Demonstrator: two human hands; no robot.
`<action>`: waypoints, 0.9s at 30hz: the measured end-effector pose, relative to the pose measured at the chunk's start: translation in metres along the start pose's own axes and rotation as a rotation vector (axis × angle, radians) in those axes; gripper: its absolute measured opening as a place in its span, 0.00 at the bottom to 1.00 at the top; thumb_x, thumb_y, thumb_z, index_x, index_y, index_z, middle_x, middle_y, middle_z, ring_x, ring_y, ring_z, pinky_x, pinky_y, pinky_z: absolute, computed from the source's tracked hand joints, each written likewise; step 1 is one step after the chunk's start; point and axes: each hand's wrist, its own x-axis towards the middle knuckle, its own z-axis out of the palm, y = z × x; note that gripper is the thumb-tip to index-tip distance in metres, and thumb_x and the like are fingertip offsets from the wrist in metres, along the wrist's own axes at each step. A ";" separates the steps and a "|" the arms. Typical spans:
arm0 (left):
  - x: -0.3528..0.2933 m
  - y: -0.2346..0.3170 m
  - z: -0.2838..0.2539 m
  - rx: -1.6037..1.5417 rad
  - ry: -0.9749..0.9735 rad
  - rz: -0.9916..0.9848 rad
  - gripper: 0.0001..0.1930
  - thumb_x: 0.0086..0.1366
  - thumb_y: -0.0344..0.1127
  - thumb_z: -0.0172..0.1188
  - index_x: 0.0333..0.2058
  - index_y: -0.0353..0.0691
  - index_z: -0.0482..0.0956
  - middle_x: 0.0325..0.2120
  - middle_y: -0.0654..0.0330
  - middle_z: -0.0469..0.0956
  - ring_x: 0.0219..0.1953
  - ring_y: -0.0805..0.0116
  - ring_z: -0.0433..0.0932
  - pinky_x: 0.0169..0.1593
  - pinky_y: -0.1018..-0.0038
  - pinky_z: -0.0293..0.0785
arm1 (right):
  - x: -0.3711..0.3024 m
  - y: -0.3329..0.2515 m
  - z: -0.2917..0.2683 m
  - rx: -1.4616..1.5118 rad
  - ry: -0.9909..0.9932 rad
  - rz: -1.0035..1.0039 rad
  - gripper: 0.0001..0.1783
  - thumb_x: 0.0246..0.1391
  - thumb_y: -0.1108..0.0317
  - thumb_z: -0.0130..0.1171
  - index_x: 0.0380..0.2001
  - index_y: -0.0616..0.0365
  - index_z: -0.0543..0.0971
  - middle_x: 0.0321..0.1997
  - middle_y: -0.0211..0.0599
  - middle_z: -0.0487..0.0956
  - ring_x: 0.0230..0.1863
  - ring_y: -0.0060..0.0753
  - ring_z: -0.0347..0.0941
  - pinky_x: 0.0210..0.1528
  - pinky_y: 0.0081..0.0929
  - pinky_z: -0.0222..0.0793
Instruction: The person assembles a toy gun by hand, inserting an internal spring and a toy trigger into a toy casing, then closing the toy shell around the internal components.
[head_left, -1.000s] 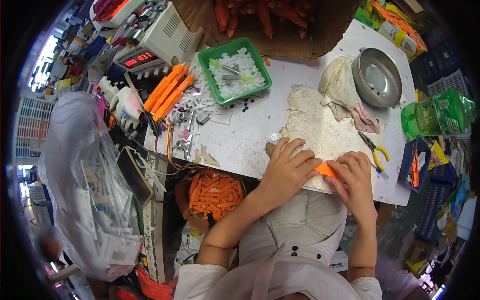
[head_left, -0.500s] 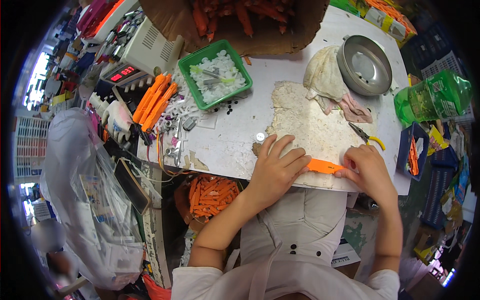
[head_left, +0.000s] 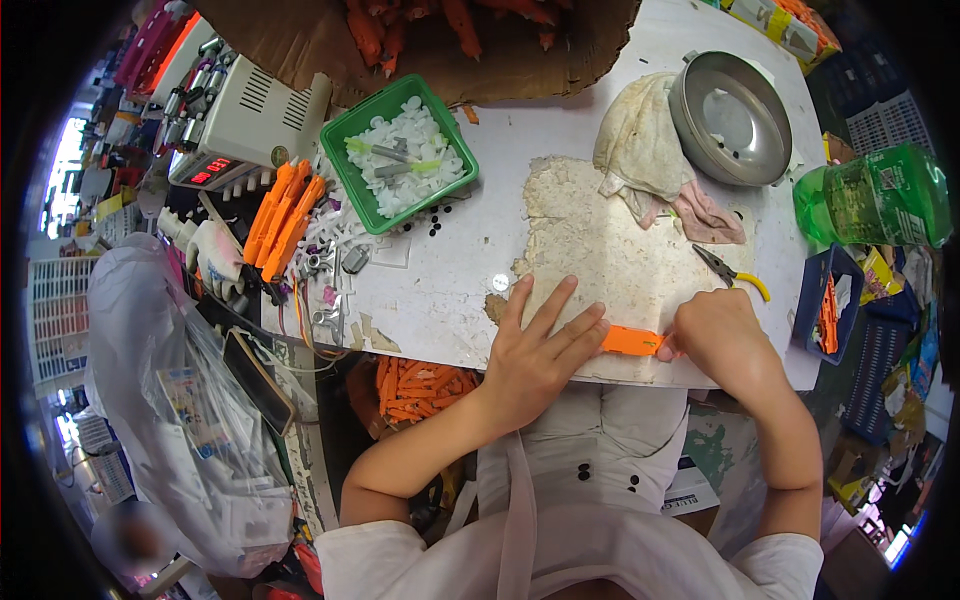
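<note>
A slim orange plastic casing [head_left: 630,341] lies level at the near edge of the worktable. My left hand [head_left: 533,358] holds its left end, which is hidden under the fingers; the upper fingers are stretched out over the worn patch of tabletop. At the casing's right end, my right hand [head_left: 722,338] is closed, with thumb and fingertips pinching there. Whether a small part sits in that pinch cannot be seen. Beyond the right hand lie pliers [head_left: 728,268] with yellow handles.
A green tray [head_left: 400,150] of small white plastic parts stands left of centre, beside several orange casings [head_left: 283,220] and a power supply [head_left: 250,120]. A metal bowl [head_left: 740,165] rests by a rag [head_left: 640,135]. A green bottle [head_left: 870,198] and a blue bin [head_left: 828,300] stand right.
My right hand has turned, its back now facing up and its fingers curled in at the casing's end. The left hand and casing have shifted slightly left as the view moved.
</note>
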 end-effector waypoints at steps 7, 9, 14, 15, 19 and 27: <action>-0.001 -0.003 0.000 -0.049 0.022 -0.033 0.13 0.53 0.38 0.66 0.39 0.48 0.81 0.42 0.70 0.80 0.57 0.60 0.69 0.61 0.47 0.52 | 0.000 -0.003 -0.011 -0.053 0.159 -0.074 0.18 0.37 0.53 0.66 0.12 0.58 0.79 0.16 0.46 0.75 0.20 0.46 0.75 0.23 0.37 0.66; 0.003 0.000 0.000 -0.024 0.044 -0.006 0.13 0.53 0.38 0.65 0.39 0.48 0.81 0.42 0.70 0.80 0.56 0.60 0.70 0.61 0.47 0.52 | 0.014 -0.012 0.003 -0.058 0.240 -0.113 0.19 0.37 0.52 0.67 0.12 0.58 0.79 0.16 0.46 0.75 0.21 0.46 0.75 0.24 0.37 0.66; 0.005 0.003 -0.002 0.040 0.089 0.037 0.12 0.54 0.38 0.65 0.38 0.46 0.81 0.41 0.67 0.80 0.54 0.59 0.71 0.61 0.49 0.53 | 0.012 -0.019 -0.002 -0.093 0.338 -0.164 0.21 0.37 0.50 0.67 0.13 0.58 0.78 0.14 0.43 0.75 0.21 0.46 0.76 0.25 0.39 0.67; 0.004 0.003 0.001 0.042 0.098 0.058 0.12 0.54 0.38 0.65 0.38 0.46 0.81 0.41 0.67 0.80 0.54 0.59 0.71 0.61 0.49 0.53 | 0.007 -0.016 0.003 -0.017 0.277 -0.096 0.21 0.36 0.50 0.67 0.16 0.58 0.78 0.16 0.43 0.75 0.23 0.45 0.76 0.26 0.39 0.67; 0.005 0.003 0.005 0.075 0.149 0.084 0.11 0.55 0.36 0.64 0.38 0.43 0.79 0.39 0.64 0.80 0.51 0.59 0.71 0.60 0.53 0.57 | -0.029 0.000 0.023 0.285 0.443 -0.006 0.21 0.39 0.51 0.67 0.26 0.58 0.77 0.24 0.42 0.77 0.31 0.42 0.75 0.31 0.36 0.67; -0.005 0.018 0.000 -0.090 0.053 0.035 0.17 0.51 0.27 0.61 0.42 0.37 0.74 0.38 0.54 0.70 0.45 0.52 0.67 0.51 0.60 0.62 | -0.131 -0.082 0.040 -0.171 0.779 -0.887 0.13 0.49 0.66 0.52 0.37 0.59 0.75 0.38 0.35 0.74 0.42 0.36 0.72 0.47 0.32 0.68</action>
